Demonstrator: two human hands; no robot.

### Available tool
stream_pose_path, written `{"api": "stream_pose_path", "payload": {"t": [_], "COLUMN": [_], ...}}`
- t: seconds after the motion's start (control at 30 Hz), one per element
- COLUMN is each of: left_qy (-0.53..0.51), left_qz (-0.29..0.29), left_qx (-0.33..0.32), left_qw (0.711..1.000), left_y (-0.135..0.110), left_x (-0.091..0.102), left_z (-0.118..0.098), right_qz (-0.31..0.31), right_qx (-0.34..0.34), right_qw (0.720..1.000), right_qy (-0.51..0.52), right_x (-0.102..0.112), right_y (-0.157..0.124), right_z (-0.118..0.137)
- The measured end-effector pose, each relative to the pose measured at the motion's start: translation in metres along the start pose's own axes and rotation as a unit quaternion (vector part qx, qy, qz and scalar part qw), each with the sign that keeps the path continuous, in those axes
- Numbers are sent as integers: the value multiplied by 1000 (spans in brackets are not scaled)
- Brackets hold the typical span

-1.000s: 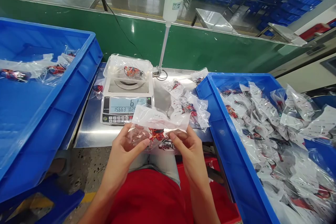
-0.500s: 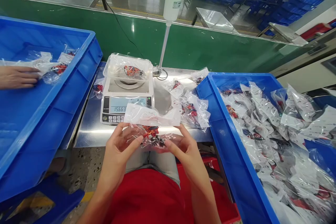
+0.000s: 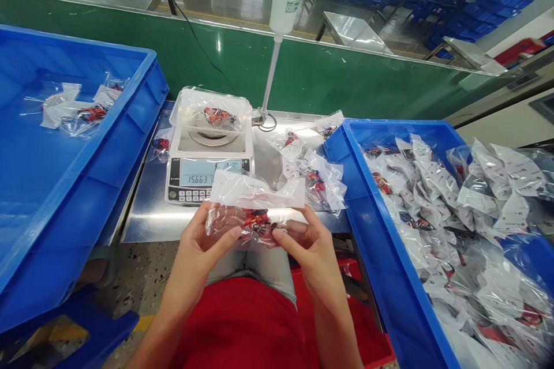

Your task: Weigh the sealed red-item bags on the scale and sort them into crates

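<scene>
Clear poly bag w/ red item btwn L hand & R hand, both gripping plastic.

The left hand and right hand are raised at centre, near but not touching, palms facing inward, thumbs angled toward each other, fingers curled. The left forearm and right forearm angle upward.
</scene>
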State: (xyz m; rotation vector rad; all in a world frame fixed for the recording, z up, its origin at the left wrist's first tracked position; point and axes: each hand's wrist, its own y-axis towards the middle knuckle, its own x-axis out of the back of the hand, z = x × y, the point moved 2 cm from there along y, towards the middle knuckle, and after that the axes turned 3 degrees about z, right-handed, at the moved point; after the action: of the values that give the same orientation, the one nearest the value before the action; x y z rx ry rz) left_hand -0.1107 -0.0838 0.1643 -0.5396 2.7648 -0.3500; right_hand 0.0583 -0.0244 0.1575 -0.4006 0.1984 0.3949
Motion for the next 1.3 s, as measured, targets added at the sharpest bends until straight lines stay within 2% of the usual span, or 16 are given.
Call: {"api": "stream_pose_path", "payload": {"t": [0.17, 0.27, 0.43, 0.6, 0.7, 0.77, 0.9, 1.0, 1.1, 1.17, 1.23, 1.3], "left_qy": [-24, -24, -26, 11, 24, 12, 14, 69, 123, 157, 177, 183], "left_qz": [9, 36, 32, 44, 22, 8, 44, 53, 102, 128, 115, 80], "left_qx": [29, 32, 40, 28, 29, 43, 73, 31, -22, -27, -31, -66], "left_qw": [999, 999, 998, 999, 999, 999, 996, 996, 987, 979, 977, 978], "left_y": [2, 2, -2, -4, -2, 0, 8, 15, 19, 20, 22, 24], "left_x": [0, 0, -6, -8, -6, -4, -1, 5, 10, 12, 14, 15], "left_z": [7, 12, 8, 6, 9, 11, 12, 9, 11, 21, 35, 51], "right_qz": [17, 38, -9, -17, -28, -18, 17, 33, -15, -38, -5, 54], "right_qx": [-1, -5, -7, -7, -2, -4, -7, 46, 100, 114, 124, 152], "right_qw": [1000, 998, 999, 1000, 999, 998, 998, 994, 976, 954, 936, 910], "right_qy": [-18, -40, -48, -25, -41, -53, -62, -92, -195, -276, -330, -381], "right_x": [3, -1, -2, 1, -1, -2, -2, 4, 10, 12, 13, 15], "right_y": [3, 4, 6, 9, 8, 6, 7, 10, 12, 13, 17, 23], "right_z": [-2, -1, -4, -10, -9, -6, 0, 5, 6, 1, -12, -29]}}
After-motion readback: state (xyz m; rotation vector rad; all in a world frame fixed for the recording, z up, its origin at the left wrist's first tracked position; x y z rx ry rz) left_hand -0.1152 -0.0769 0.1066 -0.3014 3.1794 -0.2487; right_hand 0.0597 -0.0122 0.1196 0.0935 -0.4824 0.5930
